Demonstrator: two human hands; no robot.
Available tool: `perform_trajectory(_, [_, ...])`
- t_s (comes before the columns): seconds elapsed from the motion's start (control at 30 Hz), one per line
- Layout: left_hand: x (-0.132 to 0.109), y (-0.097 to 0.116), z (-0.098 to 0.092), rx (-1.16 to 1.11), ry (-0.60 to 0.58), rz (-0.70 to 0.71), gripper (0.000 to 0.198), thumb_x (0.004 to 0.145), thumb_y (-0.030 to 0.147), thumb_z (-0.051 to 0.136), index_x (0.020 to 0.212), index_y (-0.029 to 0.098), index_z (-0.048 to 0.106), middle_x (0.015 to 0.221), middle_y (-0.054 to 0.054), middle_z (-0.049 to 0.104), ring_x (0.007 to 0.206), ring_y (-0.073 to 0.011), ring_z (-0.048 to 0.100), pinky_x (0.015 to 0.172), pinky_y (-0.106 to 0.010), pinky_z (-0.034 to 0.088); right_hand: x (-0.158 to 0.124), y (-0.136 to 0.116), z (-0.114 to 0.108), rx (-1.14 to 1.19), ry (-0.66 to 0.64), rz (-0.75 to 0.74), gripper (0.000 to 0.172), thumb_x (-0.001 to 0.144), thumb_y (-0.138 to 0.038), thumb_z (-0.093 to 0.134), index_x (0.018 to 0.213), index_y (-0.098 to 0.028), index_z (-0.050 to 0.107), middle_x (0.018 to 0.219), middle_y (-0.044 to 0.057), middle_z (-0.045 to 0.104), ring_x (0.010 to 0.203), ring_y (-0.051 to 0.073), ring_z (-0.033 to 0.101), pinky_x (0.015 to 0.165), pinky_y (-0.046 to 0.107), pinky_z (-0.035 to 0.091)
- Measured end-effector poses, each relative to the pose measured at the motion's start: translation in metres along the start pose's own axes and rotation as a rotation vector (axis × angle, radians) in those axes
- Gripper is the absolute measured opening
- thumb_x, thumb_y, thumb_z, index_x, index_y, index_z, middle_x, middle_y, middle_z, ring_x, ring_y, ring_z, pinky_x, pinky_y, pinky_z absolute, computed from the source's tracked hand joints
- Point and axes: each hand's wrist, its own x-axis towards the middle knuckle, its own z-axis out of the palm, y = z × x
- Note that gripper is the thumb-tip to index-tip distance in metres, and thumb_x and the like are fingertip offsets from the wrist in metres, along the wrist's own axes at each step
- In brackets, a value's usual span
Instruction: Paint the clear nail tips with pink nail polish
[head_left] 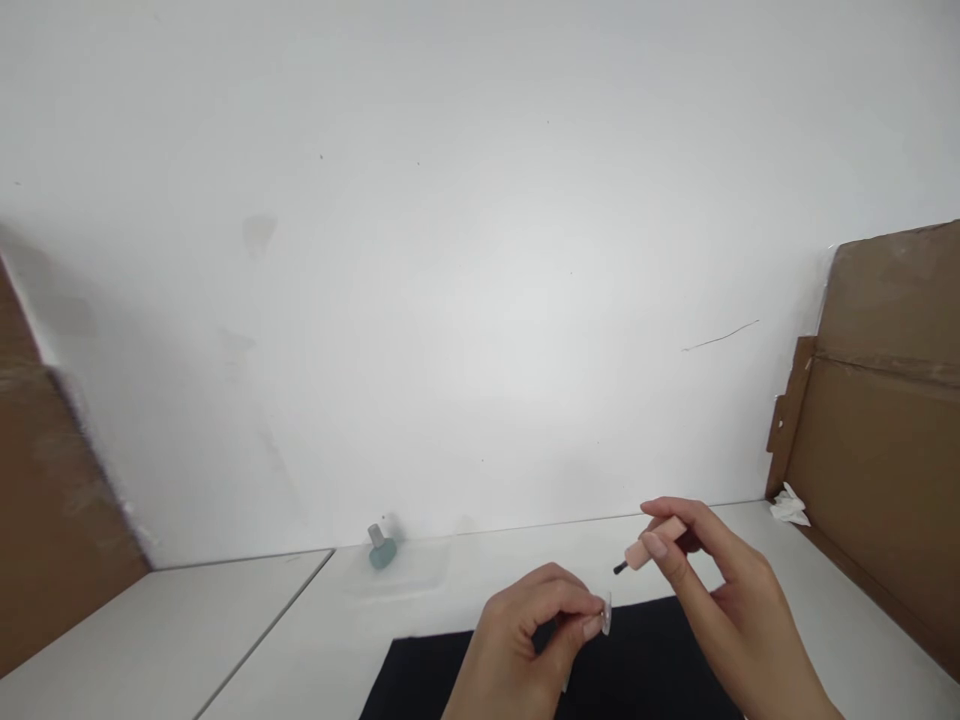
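My right hand [739, 605] grips a pink brush cap [654, 544] between thumb and fingers. Its short dark brush [619, 568] points down and left, apart from the other hand. Lower and to the left, my left hand [521, 630] pinches a small, clear, thin piece [607, 613] between thumb and index finger; its exact kind cannot be made out. Both hands are over a black mat [637, 660]. A bit of something pale peeks out below the left hand, mostly hidden.
Towards the back of the white table [262, 620] stands a teal bottle [382, 552] with a grey cap, beside a faint clear tray [420, 575]. Crumpled white tissue [789, 506] lies at the back right. Cardboard panels [885, 430] flank both sides, with a white wall [480, 300] behind.
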Motion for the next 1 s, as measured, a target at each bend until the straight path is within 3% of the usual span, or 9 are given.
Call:
perform_trajectory(0.1, [0.001,0.000,0.000,0.008,0.001,-0.008,0.021,0.087,0.018,0.067,0.075,0.028,0.080,0.083,0.001,0.077,0.075,-0.0163,0.070,0.070,-0.022,0.053,-0.002,-0.006,-0.002,0.055,-0.018,0.031,0.026,0.099,-0.050,0.060,0.107,-0.027,0.070,0.079,0.001,0.077,0.074,0.018,0.068,0.041,0.019,0.045])
perform_trajectory(0.27, [0.001,0.002,0.001,0.025,-0.004,0.003,0.021,0.086,0.016,0.067,0.075,0.028,0.081,0.082,0.000,0.077,0.074,-0.0171,0.071,0.071,-0.023,0.054,-0.003,-0.009,-0.001,0.102,-0.156,0.021,0.023,0.098,-0.048,0.061,0.105,-0.028,0.071,0.076,0.000,0.074,0.064,0.015,0.065,0.037,0.018,0.040])
perform_trajectory(0.5, [0.000,0.001,0.001,0.022,0.004,0.016,0.021,0.086,0.016,0.067,0.075,0.028,0.081,0.082,0.000,0.078,0.074,-0.0176,0.071,0.070,-0.023,0.055,0.003,0.002,-0.003,-0.060,-0.011,-0.020,0.026,0.100,-0.048,0.059,0.109,-0.026,0.069,0.082,0.003,0.077,0.070,0.017,0.068,0.038,0.019,0.044])
perform_trajectory(0.6, [0.001,0.001,0.002,0.025,0.005,0.011,0.021,0.085,0.016,0.067,0.074,0.028,0.081,0.080,0.001,0.078,0.074,-0.0175,0.071,0.069,-0.023,0.054,0.001,-0.002,-0.006,-0.017,-0.076,-0.036,0.024,0.100,-0.048,0.060,0.107,-0.028,0.070,0.078,0.000,0.077,0.069,0.016,0.069,0.039,0.017,0.045])
perform_trajectory(0.73, [0.001,0.001,0.002,0.019,0.013,-0.003,0.019,0.085,0.017,0.068,0.074,0.027,0.080,0.080,0.001,0.077,0.072,-0.0170,0.070,0.069,-0.023,0.054,-0.003,-0.007,-0.003,0.049,-0.186,-0.093,0.017,0.099,-0.044,0.063,0.104,-0.030,0.072,0.076,-0.003,0.076,0.066,0.014,0.069,0.052,0.019,0.052])
perform_trajectory(0.9, [0.000,0.002,-0.001,-0.001,0.004,-0.015,0.019,0.085,0.016,0.067,0.074,0.027,0.078,0.082,0.001,0.078,0.075,-0.0169,0.070,0.072,-0.022,0.053,-0.001,-0.001,0.001,0.002,-0.070,-0.014,0.023,0.100,-0.049,0.060,0.107,-0.029,0.071,0.082,-0.001,0.076,0.070,0.015,0.067,0.041,0.019,0.043])
perform_trajectory(1.0, [0.001,0.002,-0.002,-0.038,-0.013,-0.026,0.018,0.085,0.017,0.066,0.074,0.027,0.077,0.082,0.001,0.078,0.075,-0.0171,0.070,0.072,-0.023,0.053,0.000,-0.001,0.000,-0.025,0.008,0.019,0.024,0.099,-0.050,0.061,0.106,-0.028,0.070,0.081,0.000,0.077,0.071,0.017,0.066,0.042,0.020,0.043])
